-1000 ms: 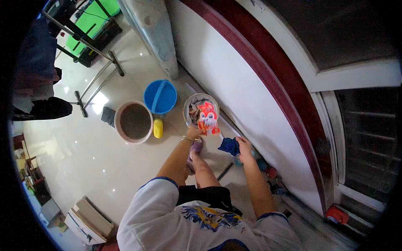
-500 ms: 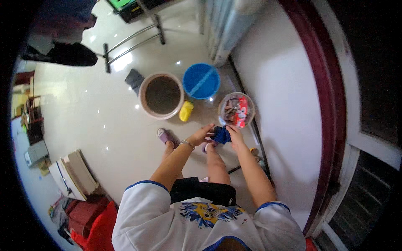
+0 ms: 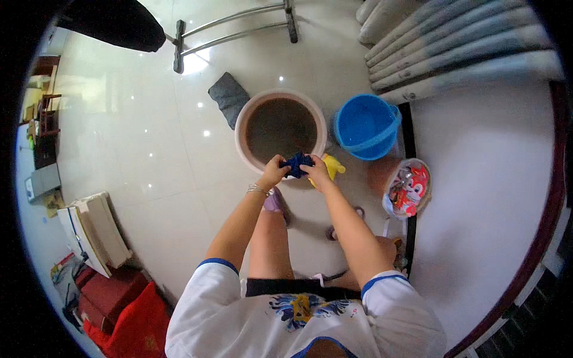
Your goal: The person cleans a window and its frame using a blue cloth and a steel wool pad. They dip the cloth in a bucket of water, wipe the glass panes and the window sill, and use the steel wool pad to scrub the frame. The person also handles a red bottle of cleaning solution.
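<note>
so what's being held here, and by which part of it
A crumpled dark blue cloth, bunched up, is held by its two sides: the left-hand grip has its left edge, the right-hand grip its right edge.

Matt cloth [image 3: 296, 164], smooth plastic bucket [image 3: 352, 108], glossy floor [image 3: 155, 209]

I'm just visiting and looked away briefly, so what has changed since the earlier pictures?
The left hand has left the edge of the waste basket and taken hold of the dark blue cloth, which the right hand already held. The cloth has moved left, to the tub's near rim as seen from above. The tub and blue bucket stayed put; only the view turned.
</note>
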A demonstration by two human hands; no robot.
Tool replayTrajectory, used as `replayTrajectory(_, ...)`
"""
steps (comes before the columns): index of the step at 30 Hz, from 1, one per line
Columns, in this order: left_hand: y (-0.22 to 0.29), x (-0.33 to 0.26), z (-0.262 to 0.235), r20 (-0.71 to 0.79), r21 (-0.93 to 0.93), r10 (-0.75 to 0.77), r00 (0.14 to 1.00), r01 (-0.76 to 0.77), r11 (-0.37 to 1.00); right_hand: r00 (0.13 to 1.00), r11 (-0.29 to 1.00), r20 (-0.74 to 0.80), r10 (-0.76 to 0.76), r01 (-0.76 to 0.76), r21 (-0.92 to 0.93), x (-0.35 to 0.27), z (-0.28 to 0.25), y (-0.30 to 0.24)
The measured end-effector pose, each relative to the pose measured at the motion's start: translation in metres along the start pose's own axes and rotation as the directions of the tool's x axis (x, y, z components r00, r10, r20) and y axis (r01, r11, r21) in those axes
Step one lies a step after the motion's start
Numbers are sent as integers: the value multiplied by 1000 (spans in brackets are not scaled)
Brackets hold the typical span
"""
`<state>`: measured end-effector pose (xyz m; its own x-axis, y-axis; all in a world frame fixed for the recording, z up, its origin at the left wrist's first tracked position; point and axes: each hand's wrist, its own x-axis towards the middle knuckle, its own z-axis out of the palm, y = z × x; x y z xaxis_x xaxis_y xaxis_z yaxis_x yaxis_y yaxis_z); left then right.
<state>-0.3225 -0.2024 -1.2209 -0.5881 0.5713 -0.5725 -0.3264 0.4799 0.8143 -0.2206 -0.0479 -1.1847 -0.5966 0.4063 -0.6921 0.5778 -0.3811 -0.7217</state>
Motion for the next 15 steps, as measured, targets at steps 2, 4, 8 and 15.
replayTrajectory(2,-22,31,-12,-132,308,116,984,-70,949,959,838,-100,-263,176,-517,40,14,34)
replayTrajectory(4,-42,55,-20,-215,547,236,948,-83,833,955,754,-118,-272,136,-643,60,21,54)
replayTrajectory(8,-92,92,-26,-265,738,200,943,65,671,988,693,-76,-138,41,-720,85,34,80)
replayTrajectory(15,-162,140,-33,280,944,170,945,-303,131,986,669,51,-158,145,-729,131,60,106)
